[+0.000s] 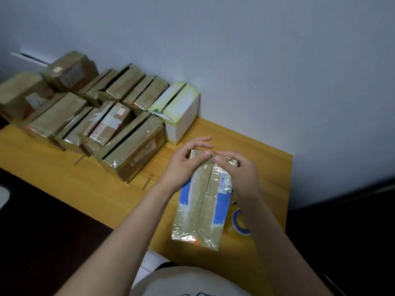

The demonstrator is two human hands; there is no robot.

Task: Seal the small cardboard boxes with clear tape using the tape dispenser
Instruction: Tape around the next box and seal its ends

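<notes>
A small brown cardboard box [203,208] with blue patches and a barcode label lies lengthwise on the yellow wooden table [106,184], its top glossy with clear tape. My left hand [186,165] rests on the box's far left corner, thumb pressing along the far end of the centre seam. My right hand [239,174] covers the far right corner, fingertips pressing beside the left thumb. A roll of clear tape with a blue core [240,222] lies on the table right of the box, partly hidden behind my right forearm.
Several brown boxes [132,146] with slit tops stand packed at the table's back left, with a white and yellow box [181,112] at their right end against the pale wall. The table's right edge [288,189] drops to dark floor.
</notes>
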